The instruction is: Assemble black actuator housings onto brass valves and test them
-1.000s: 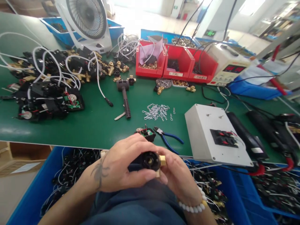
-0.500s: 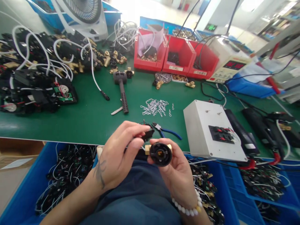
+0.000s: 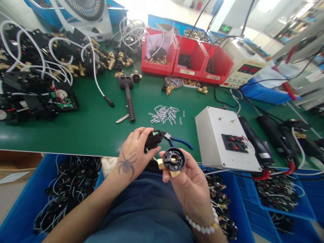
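Note:
My left hand (image 3: 136, 148) is wrapped round a black housing (image 3: 153, 139) with a bit of green board showing, near the bench's front edge. In my right hand (image 3: 189, 182) is a brass valve with a round black cap (image 3: 174, 159), its open face turned up toward me. The two parts are apart. Just behind them lie blue-handled cutters (image 3: 181, 141), partly hidden by the black housing. Farther back is a pile of silver clips (image 3: 164, 114), with two single clips beside it. A dark mallet (image 3: 128, 96) lies left of the pile.
Grey box (image 3: 225, 138) with switches stands at right, beside black power tools (image 3: 255, 140). Red bins (image 3: 159, 67) line the back. Wired black assemblies (image 3: 27, 98) crowd the left. Blue crates (image 3: 22, 206) sit below the bench edge. A fan (image 3: 88, 10) stands at back left.
My left hand has closed round the black housing and brought it up more into view. My right hand has tilted the valve so its open face shows more. The view has shifted slightly.

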`<act>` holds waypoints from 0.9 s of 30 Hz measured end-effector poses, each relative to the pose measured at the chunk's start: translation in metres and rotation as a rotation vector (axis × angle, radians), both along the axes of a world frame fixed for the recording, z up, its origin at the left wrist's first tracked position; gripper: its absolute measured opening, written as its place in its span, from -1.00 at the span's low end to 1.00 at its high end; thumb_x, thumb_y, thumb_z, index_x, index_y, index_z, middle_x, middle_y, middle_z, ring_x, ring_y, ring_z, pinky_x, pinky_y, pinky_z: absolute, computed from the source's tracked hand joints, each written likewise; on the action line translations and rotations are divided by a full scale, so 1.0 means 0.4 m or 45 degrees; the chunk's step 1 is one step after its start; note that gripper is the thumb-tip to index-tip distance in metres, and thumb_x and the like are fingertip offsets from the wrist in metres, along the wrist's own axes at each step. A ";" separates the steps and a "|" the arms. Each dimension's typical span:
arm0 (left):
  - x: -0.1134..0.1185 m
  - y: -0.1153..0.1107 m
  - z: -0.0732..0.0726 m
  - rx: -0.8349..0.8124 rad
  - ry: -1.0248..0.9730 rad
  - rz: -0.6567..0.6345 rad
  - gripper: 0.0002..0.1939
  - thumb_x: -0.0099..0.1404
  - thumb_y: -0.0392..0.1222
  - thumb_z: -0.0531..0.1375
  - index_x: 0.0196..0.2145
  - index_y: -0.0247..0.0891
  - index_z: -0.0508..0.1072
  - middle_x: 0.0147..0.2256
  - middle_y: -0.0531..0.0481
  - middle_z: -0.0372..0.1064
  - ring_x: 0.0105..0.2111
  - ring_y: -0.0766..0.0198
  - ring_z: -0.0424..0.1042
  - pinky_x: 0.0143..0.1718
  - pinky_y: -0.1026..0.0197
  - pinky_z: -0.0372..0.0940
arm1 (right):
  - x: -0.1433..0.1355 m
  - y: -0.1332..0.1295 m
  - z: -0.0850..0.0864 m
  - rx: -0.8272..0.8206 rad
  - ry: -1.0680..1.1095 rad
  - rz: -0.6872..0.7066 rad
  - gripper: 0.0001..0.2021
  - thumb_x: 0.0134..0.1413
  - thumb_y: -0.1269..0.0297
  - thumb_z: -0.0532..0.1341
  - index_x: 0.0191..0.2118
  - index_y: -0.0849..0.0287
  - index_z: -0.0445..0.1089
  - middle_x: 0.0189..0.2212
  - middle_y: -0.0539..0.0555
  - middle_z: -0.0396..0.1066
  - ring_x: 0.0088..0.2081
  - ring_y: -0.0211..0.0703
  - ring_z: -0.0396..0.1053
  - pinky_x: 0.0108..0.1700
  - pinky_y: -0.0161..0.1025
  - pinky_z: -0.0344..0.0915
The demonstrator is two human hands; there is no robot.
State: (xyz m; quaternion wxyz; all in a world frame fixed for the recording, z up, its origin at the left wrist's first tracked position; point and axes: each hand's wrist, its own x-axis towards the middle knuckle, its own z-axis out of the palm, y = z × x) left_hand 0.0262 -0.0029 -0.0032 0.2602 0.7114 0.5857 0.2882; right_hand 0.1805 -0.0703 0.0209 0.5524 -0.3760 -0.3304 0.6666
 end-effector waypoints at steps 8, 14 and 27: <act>-0.027 -0.004 0.037 -0.452 -1.526 0.054 -0.55 0.23 -0.04 0.29 0.02 -0.25 0.38 0.01 -0.12 0.47 0.03 0.11 0.46 0.03 0.10 0.40 | -0.004 -0.002 -0.007 -0.164 0.161 0.149 -0.57 0.09 -0.06 0.36 -0.04 0.13 0.44 -0.22 0.11 0.53 -0.52 -0.37 0.30 -0.44 -0.36 0.34; -0.007 -0.018 0.064 -0.452 -1.690 0.142 -0.51 0.35 0.18 0.18 0.05 -0.22 0.42 0.00 -0.11 0.50 0.05 0.09 0.47 -0.06 0.14 0.45 | -0.011 -0.010 -0.011 -0.163 0.193 0.220 -0.56 0.01 0.14 0.46 0.02 0.04 0.44 -0.19 0.06 0.53 -0.44 -0.37 0.40 -0.31 -0.35 0.37; -0.024 -0.038 0.070 -0.291 -1.530 0.116 -0.58 0.39 0.16 0.15 0.08 -0.06 0.49 -0.04 0.01 0.52 -0.04 0.18 0.51 -0.01 0.16 0.42 | -0.013 -0.014 -0.004 0.120 0.118 0.244 -0.56 0.10 0.39 0.39 0.07 -0.19 0.45 0.01 -0.02 0.49 -0.23 -0.35 0.47 -0.10 -0.34 0.46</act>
